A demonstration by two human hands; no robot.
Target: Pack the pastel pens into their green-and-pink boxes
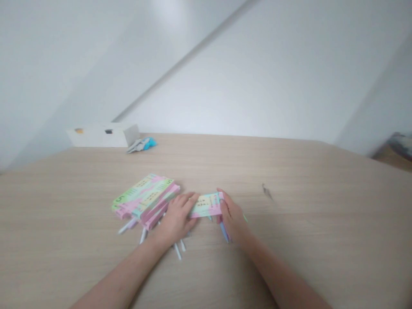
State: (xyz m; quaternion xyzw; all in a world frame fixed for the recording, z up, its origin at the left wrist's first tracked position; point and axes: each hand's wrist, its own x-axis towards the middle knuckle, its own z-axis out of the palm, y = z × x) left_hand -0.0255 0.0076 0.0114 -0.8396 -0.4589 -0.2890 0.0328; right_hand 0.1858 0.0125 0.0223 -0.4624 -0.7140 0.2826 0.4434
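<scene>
While I watch from afar through the head camera, the wooden table (309,257) fills much of my view, and I take the stack of pastel packs (146,197) on it as my landmark. The white box (98,138) stands beyond the stack, toward its left. Just right of the stack I have the left hand (178,214), and farther right the right hand (234,219). Between them lies the single pack (207,205), gripped at both ends, fingers and thumb closed on each. The relation I judge decisive: its long axis runs sideways from hand to hand, leading away from the stack, so neither hand is nearer to it, though the left is nearer the stack. Beyond the stack lies a crumpled grey-and-blue item (143,145), too blurred for me to name. White sticks (128,225) poke out at the stack's near side; right of it, a lilac stick (224,232) shows below the right hand, and I cannot tell whether that hand holds it. Well right of the stack rests a small dark object (266,191).
</scene>
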